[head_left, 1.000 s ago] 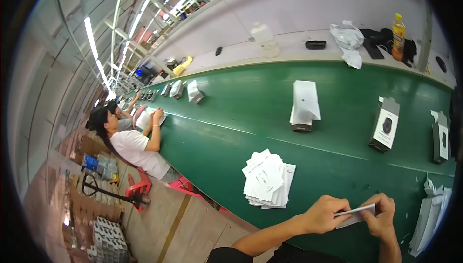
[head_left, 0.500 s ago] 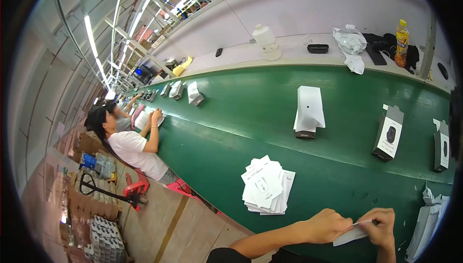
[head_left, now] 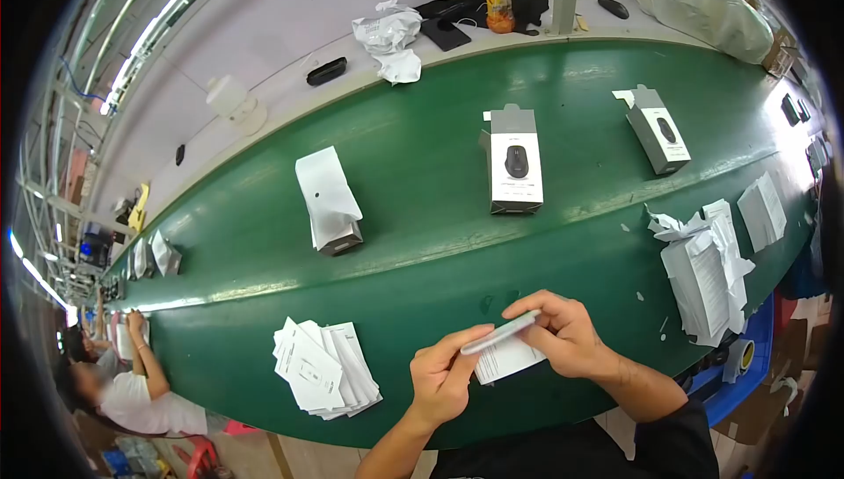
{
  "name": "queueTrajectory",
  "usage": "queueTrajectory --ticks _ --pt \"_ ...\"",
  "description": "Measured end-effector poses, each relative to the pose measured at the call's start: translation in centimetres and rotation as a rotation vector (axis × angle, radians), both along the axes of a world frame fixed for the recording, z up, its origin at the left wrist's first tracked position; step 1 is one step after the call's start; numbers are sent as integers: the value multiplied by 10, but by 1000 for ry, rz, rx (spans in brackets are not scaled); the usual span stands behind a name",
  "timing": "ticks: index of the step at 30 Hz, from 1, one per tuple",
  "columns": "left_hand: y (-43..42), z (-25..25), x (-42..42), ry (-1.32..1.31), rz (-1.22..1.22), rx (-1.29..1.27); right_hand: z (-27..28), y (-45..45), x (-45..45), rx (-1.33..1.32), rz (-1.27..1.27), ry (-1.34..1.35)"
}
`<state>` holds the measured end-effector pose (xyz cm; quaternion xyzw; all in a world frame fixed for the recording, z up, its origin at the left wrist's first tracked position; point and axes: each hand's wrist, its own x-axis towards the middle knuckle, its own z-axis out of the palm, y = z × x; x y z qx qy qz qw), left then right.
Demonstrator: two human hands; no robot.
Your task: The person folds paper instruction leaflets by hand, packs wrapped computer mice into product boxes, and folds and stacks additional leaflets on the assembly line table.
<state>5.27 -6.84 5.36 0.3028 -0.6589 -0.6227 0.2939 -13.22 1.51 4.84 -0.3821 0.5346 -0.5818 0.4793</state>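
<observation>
- Step in hand, my read: creasing or squaring a white printed paper leaflet (head_left: 508, 361), worked two-handed just above the near side of the long green tabletop (head_left: 413, 299).
- Leaflet location: between the hands, near edge of the table; looks folded, a thick pale edge uppermost and a printed page angled below it.
- Left hand (head_left: 442, 376): grasping the leaflet's nine-o'clock end, thumb and fingers pinching.
- Right hand (head_left: 570, 338): grasping the three-o'clock end, fingers over the top edge, thumb below. How hard either presses, can't tell.
- Next move, judged: calls for edges lined up and even thumb pressure along the fold; one side let go too soon could spring the paper apart.
- Nine o'clock from the hands: loose, fanned pile of white printed sheets (head_left: 321, 372), apart from both hands.
- Between two and three o'clock: tall stack of white paper with torn wrapping (head_left: 694, 290), near the right forearm, not touched.
- Twelve o'clock: grey-and-white cardboard box with a black mouse picture (head_left: 516, 171), top flap up.
- One o'clock: similar grey-and-white box, tilted (head_left: 661, 134), flap also up.
- Toward ten o'clock: grey box under a white cover (head_left: 328, 193); cover material unclear.
</observation>
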Motion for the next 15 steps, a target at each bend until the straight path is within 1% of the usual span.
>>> queueTrajectory --ticks 2,3,5,6,7,8,9,10,11,12,13,15 --pt "-12 0 8 39 -59 18 -7 2 0 -103 25 -74" --pt "-14 -2 9 82 -111 44 -11 4 1 -91 11 -76" --pt "-12 0 2 130 -184 90 -16 3 1 -253 -36 260" --pt "-8 6 -4 159 -117 256 -16 3 -2 -334 -54 437" --pt "-5 14 -10 184 -44 420 -15 4 -6 -325 -61 446" --pt "-3 18 -14 205 38 582 -13 5 -8 -393 -64 561" --pt "-3 16 -16 201 42 585 -12 5 -7 -464 -63 668" --pt "-4 13 -16 111 40 456 -11 4 -5 -541 -57 767" --pt "-6 9 -14 15 44 322 -7 1 -2 -551 -47 746" --pt "-8 8 -6 -102 61 185 -2 -3 5 -391 -42 387" --pt "-8 5 -6 -114 65 188 6 0 4 -209 -47 63" --pt "-9 -2 -12 -111 -7 -62 8 11 -3 -22 -49 -250"
